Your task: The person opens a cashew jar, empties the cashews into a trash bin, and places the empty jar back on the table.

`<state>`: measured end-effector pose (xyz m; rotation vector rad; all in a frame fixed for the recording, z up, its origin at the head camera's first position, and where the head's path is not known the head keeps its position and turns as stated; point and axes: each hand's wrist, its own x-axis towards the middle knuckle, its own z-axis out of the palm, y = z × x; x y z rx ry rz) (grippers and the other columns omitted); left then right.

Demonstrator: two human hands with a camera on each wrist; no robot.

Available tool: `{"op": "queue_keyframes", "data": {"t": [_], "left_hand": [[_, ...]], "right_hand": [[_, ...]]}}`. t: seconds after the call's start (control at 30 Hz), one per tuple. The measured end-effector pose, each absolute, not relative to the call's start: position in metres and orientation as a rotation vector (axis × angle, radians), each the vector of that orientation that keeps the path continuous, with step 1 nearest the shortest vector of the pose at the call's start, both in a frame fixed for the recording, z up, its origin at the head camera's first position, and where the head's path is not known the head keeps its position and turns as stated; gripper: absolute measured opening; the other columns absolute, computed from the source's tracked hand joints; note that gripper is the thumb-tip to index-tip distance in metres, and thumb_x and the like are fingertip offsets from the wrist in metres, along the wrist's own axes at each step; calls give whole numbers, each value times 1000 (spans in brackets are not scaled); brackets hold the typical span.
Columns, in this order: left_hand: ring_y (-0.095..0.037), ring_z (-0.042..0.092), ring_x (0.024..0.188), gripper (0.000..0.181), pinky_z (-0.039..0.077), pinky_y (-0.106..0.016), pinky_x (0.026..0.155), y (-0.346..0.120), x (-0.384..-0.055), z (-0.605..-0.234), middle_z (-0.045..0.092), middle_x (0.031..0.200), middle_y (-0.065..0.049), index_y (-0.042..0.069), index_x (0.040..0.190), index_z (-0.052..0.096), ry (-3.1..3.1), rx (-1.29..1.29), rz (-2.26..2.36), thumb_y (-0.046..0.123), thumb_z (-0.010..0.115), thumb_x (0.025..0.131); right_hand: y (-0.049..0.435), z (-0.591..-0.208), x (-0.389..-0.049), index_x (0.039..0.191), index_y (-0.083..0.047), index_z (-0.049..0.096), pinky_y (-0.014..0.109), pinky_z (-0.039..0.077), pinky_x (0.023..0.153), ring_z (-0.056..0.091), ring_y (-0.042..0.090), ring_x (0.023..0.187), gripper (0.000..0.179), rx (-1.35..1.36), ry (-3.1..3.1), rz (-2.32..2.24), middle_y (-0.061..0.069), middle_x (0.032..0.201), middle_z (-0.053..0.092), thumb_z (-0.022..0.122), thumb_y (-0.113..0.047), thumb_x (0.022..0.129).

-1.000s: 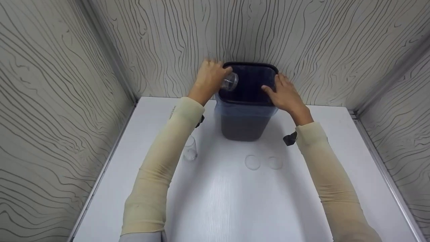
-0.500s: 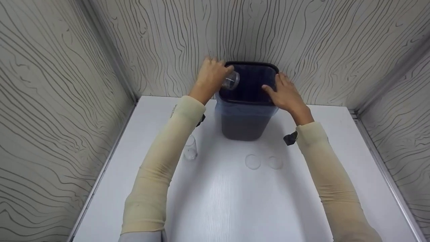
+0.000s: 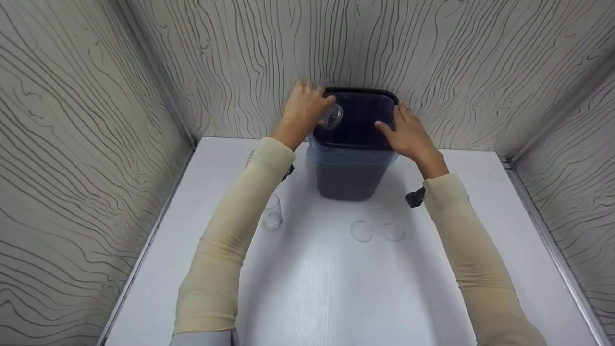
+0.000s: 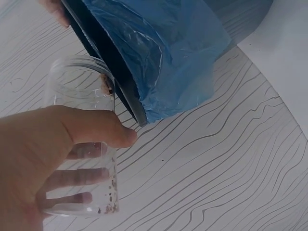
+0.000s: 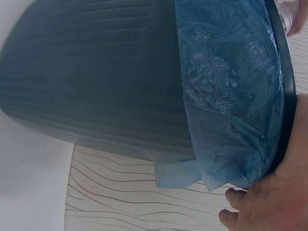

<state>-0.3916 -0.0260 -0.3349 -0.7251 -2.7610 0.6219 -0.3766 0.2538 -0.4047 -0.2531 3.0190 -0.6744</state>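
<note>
My left hand (image 3: 303, 108) grips a clear jar (image 3: 332, 117), tilted so its mouth is over the left rim of a dark trash bin (image 3: 348, 182). The left wrist view shows brown bits near the jar's mouth and small crumbs at its base. A blue bag (image 4: 168, 62) lines the bin and folds over its outside. On the bin's right rim, my right hand (image 3: 409, 133) holds on, thumb over the opening and fingers along the outside. The bin's inside is too dark to make out.
A second clear jar (image 3: 272, 214) stands on the white table by my left forearm. Two clear round discs, a left disc (image 3: 361, 231) and a right disc (image 3: 394, 232), lie in front of the bin. A patterned wall (image 3: 230, 62) rises close behind it.
My left hand and the jar have shifted very slightly to the right and up at the rim. The right hand keeps its place on the bin.
</note>
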Motion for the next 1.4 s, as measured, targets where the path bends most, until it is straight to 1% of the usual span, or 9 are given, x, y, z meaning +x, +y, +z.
{"op": "queue_keyframes", "data": {"t": [0.27, 0.57, 0.6, 0.7, 0.77, 0.83, 0.97, 1.17, 1.4], "left_hand": [[-36, 58, 137, 59, 43, -51, 120, -23, -390, -335, 62, 148, -7, 30, 152, 53, -2716, -737, 701, 15, 75, 98], [-35, 57, 139, 55, 39, -54, 123, -18, -390, -338, 62, 147, -5, 30, 151, 53, -2690, -764, 782, 12, 69, 102], [-36, 57, 140, 55, 39, -54, 123, -18, -390, -338, 62, 147, -5, 30, 151, 53, -2684, -765, 787, 12, 69, 102], [-35, 57, 139, 50, 36, -54, 124, -17, -390, -338, 64, 145, -3, 29, 149, 55, -2664, -759, 791, 21, 70, 102], [-34, 54, 141, 47, 33, -53, 126, -16, -390, -338, 63, 146, -3, 29, 148, 56, -2648, -753, 799, 24, 69, 103], [-33, 53, 143, 45, 31, -53, 126, -15, -389, -337, 63, 148, -3, 29, 148, 57, -2630, -745, 812, 23, 67, 105], [-33, 49, 146, 47, 31, -53, 126, -13, -388, -337, 61, 150, -3, 29, 150, 56, -2601, -748, 872, 13, 64, 106], [-32, 51, 142, 46, 33, -53, 124, -11, -388, -336, 63, 146, -3, 28, 147, 60, -2561, -764, 892, 14, 66, 104], [-33, 50, 141, 48, 33, -53, 124, -10, -388, -336, 62, 147, -3, 28, 148, 58, -2543, -765, 924, 15, 69, 103]], "right_hand": [[255, -405, -377, 168, 4, 0, 59, 0, 133, -5, 46, 165, 97, -256, 3029, -668, 25, 178, -6, 27, -68, 109], [255, -405, -377, 168, 3, 0, 59, -1, 133, -6, 45, 165, 98, -242, 3015, -685, 24, 178, -7, 27, -70, 108], [255, -405, -377, 168, 3, 0, 59, -2, 133, -6, 45, 165, 98, -241, 3015, -686, 24, 178, -7, 28, -70, 108], [255, -406, -377, 168, 3, -1, 59, -2, 133, -6, 44, 165, 98, -248, 3019, -685, 24, 178, -8, 28, -69, 108], [255, -406, -377, 168, 3, 0, 57, -2, 133, -6, 43, 166, 98, -251, 3023, -687, 23, 178, -8, 28, -69, 109], [254, -407, -377, 168, 3, 0, 57, -2, 133, -6, 43, 166, 97, -257, 3030, -691, 23, 178, -7, 28, -68, 109], [255, -409, -377, 168, 4, 3, 57, 0, 133, -4, 44, 166, 96, -262, 3046, -695, 25, 178, -4, 29, -67, 110], [254, -409, -377, 168, 5, 3, 58, 0, 133, -4, 45, 165, 96, -265, 3046, -689, 26, 178, -3, 29, -67, 110], [255, -409, -378, 168, 5, 2, 58, -1, 133, -4, 46, 165, 96, -264, 3041, -685, 26, 178, -4, 28, -67, 110]]}}
